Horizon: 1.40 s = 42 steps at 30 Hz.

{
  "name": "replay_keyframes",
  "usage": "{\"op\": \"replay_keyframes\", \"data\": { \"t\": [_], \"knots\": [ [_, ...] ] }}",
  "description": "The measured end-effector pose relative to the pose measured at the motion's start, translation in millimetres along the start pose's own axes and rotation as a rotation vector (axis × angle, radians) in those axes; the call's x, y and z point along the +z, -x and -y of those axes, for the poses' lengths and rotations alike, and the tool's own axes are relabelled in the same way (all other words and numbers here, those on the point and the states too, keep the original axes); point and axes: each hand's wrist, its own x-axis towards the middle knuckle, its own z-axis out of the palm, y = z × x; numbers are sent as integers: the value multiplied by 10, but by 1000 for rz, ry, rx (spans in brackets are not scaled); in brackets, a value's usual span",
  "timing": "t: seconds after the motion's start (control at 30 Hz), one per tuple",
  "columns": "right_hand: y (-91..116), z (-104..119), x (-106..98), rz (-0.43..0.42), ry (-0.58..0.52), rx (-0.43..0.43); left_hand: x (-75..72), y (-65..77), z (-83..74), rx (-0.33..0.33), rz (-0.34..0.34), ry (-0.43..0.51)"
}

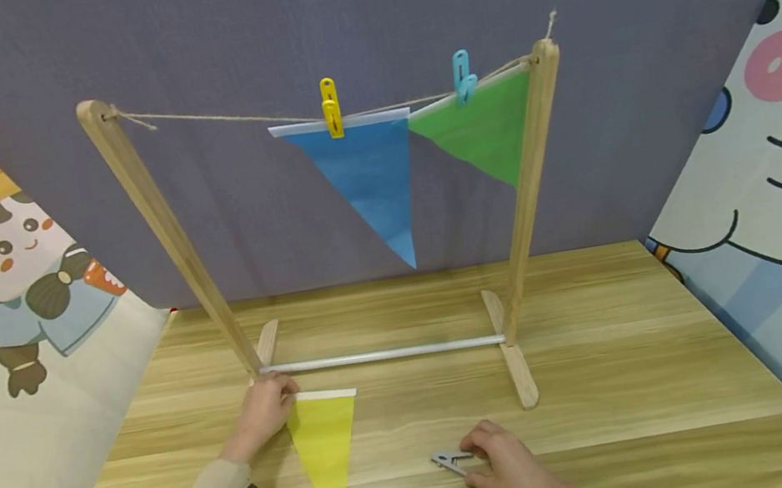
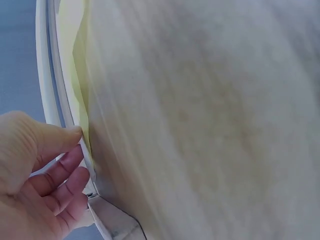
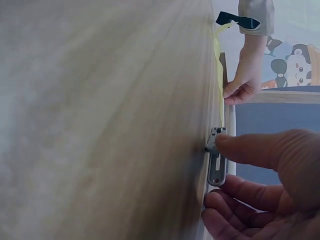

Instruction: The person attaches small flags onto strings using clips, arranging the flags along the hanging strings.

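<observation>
My left hand (image 1: 268,403) pinches the upper left corner of a yellow triangular pennant (image 1: 326,448) with a white top strip. In the left wrist view the thumb and fingers of that hand (image 2: 47,172) close on the strip's end. Farther right, my right hand (image 1: 509,467) holds a grey clothespin (image 1: 450,461) between thumb and fingers, low over the table. The right wrist view shows the thumb on the clothespin (image 3: 217,159). On a string between two wooden posts hang a blue pennant (image 1: 368,171) under a yellow clothespin (image 1: 331,109) and a green pennant (image 1: 483,125) under a light blue clothespin (image 1: 463,77).
The left post (image 1: 164,227) and right post (image 1: 534,189) stand on wooden feet, joined by a white rod (image 1: 385,354) near the tabletop (image 1: 609,380). A grey cloth panel (image 1: 253,28) rises behind. Printed cartoon sheets flank both sides.
</observation>
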Motion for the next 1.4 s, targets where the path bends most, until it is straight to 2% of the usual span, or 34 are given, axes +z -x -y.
{"op": "replay_keyframes", "data": {
  "t": [0.2,0.4,0.57,0.77,0.93,1.0,1.13,1.3,1.4],
  "knots": [
    [-12,19,-9,9,45,12,2,14,6,56,-42,-59],
    [-28,16,-16,18,60,20,5,23,33,73,-28,-54],
    [-41,14,-9,4,25,10,-16,47,72,83,-17,23],
    [-51,-6,30,-38,-27,-4,-32,67,138,41,-5,233],
    [-66,-20,62,-118,-44,-25,-69,59,121,-57,-9,424],
    [-75,-16,71,-146,-46,-40,-129,59,58,-127,4,480],
    [-96,-5,69,-197,-39,-69,-173,47,28,-252,8,598],
    [-127,-1,44,-239,-41,-65,-212,-6,-3,-395,-5,693],
    [-150,2,27,-248,-46,-54,-261,-33,-36,-440,3,730]
  ]
}}
